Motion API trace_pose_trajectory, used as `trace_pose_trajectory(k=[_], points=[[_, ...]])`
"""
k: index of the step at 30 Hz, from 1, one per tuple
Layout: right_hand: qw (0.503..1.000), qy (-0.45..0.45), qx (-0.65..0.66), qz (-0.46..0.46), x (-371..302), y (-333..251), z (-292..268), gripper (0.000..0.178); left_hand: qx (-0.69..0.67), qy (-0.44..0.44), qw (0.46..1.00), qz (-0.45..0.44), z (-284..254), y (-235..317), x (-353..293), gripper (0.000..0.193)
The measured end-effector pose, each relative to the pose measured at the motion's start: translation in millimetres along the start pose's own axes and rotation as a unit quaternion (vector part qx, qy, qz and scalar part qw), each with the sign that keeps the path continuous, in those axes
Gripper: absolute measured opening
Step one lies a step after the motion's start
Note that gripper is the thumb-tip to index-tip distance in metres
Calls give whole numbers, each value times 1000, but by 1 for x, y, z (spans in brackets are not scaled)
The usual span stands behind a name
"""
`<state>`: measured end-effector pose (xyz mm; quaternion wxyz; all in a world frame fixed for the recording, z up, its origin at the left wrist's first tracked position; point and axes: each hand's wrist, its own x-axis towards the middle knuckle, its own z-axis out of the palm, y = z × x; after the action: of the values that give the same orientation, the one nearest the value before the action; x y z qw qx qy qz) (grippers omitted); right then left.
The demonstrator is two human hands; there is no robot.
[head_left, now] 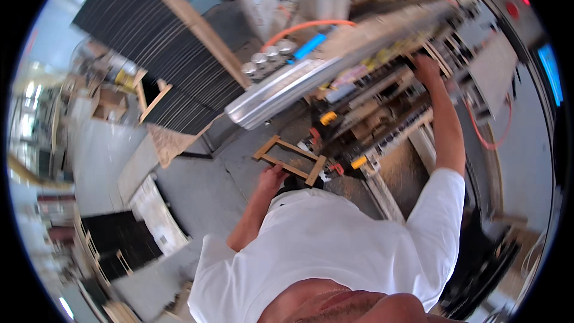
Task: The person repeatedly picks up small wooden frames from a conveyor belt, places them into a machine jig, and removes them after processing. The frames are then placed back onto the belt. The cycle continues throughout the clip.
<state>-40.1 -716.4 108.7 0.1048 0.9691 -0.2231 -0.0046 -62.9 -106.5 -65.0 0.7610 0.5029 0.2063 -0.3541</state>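
Note:
Low in front of my body, my left hand (pixel 274 176) is closed around one long rail of a rectangular wooden frame (pixel 315 171). The frame has two long rails and two short crosspieces, and tilts beside the near end of a long machine. At the upper right, my right arm stretches out over the machine bed. There my right hand (pixel 426 69) is curled at a second light wooden frame (pixel 440 60), which lies between the machine's rails. Its fingertips are partly hidden and blurred.
A long metal beam (pixel 287 93) crosses above the machine (pixel 382 116), which has yellow and red fittings at its near end. A blue tool and an orange hose lie behind the beam. A black slatted panel (pixel 161 48) stands at the left; a grey board (pixel 493 69) is at the right.

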Motion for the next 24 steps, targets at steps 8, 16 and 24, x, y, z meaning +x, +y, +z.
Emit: trace_pose_trajectory(k=[8,16,24], points=[[993,-86,-70,30,23,31,23,56,4,54,998,14,-3,-16,11,31],[996,-69,-55,30,12,-4,-9,29,109,161,978,73,-6,-17,7,32],[998,-37,-53,10,5,9,-1,28,207,192,952,118,-11,23,-25,33]])
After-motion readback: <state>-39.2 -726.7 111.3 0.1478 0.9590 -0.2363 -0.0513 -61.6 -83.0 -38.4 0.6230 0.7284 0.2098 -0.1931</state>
